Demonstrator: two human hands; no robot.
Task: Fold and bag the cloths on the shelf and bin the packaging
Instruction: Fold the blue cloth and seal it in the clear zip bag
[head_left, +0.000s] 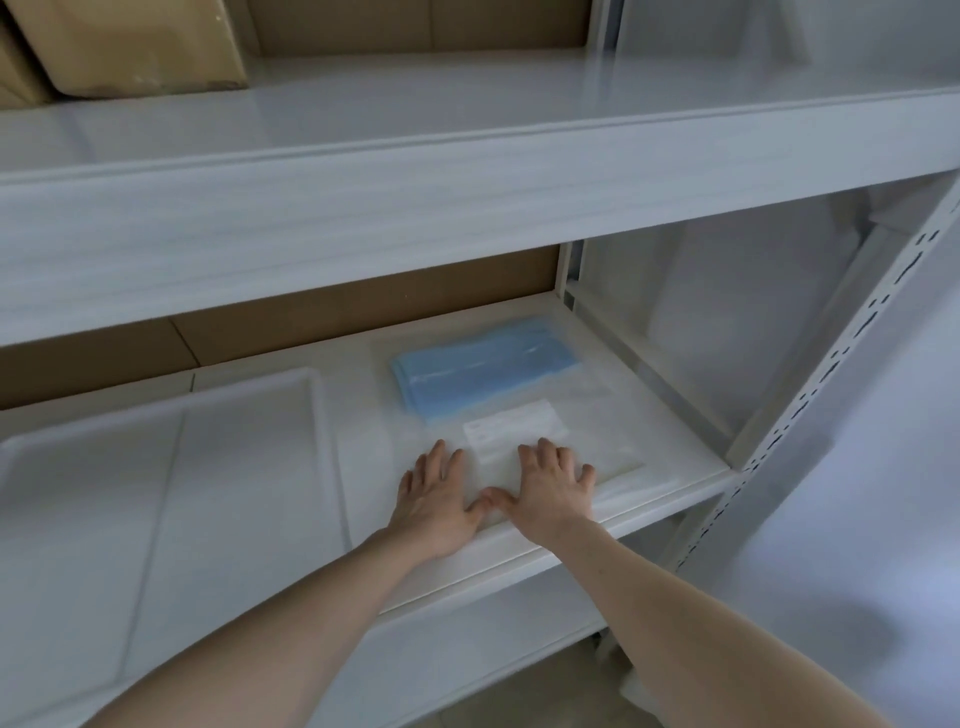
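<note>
A folded light-blue cloth (483, 364) lies inside a clear plastic bag (597, 415) on the white middle shelf (675, 483). The bag carries a white label (511, 428) near its front end. My left hand (439, 499) and my right hand (553, 486) lie flat, palms down, fingers spread, on the front part of the bag, thumbs almost touching. Neither hand grips anything.
A white plastic tray or lid (156, 467) lies on the shelf to the left. Brown cardboard (311, 322) lines the back. Cardboard boxes (130, 47) stand on the upper shelf (467, 197). A perforated white upright (831, 353) stands at the right.
</note>
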